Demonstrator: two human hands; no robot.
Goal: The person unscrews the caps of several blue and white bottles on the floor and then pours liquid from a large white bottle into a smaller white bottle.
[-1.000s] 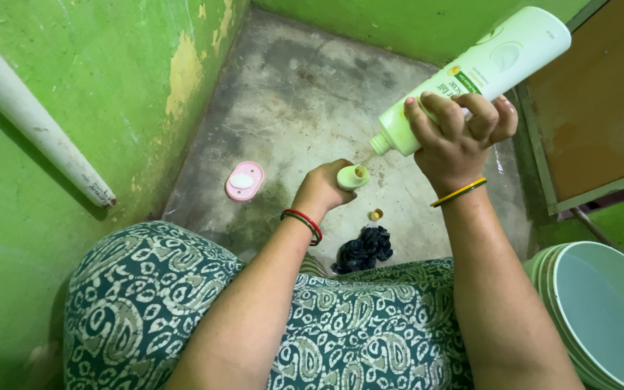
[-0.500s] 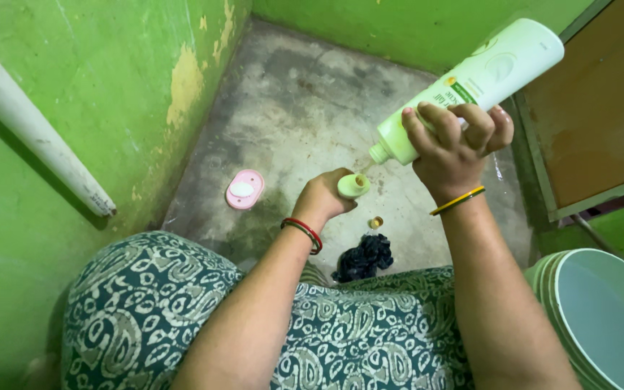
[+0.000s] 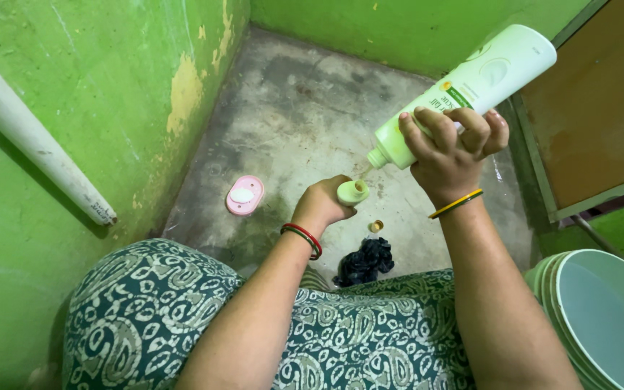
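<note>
Head view, looking down past your knees to a grey concrete floor (image 3: pixel 305 108) hemmed by green walls (image 3: pixel 102 94). A white pipe (image 3: pixel 34 141) slants down the wall, well to the left of your left hand (image 3: pixel 323 206). A pink soap dish (image 3: pixel 245 195) holding a white bar lies on the floor to the left of that hand, apart from it. Just below and to the right of it lie a small golden cap (image 3: pixel 375 226) and a crumpled black bundle (image 3: pixel 364 261), the bundle against the hem of your patterned green garment (image 3: pixel 182 318). A stack of pale green basins (image 3: pixel 601 310) sits below and to the right of your right hand (image 3: pixel 448 148); a brown door panel (image 3: pixel 601 108) lies to its right. Nothing stands between the two hands.

Your left hand is closed around a small pale green cup-shaped cap (image 3: pixel 352 191), its open mouth up. Your right hand is wrapped firmly around a pale green and white bottle (image 3: pixel 467 90), tilted with the nozzle pointing down and to the left, directly above the cap and just short of it. A red and green bangle rings your left wrist, a yellow one your right.
</note>
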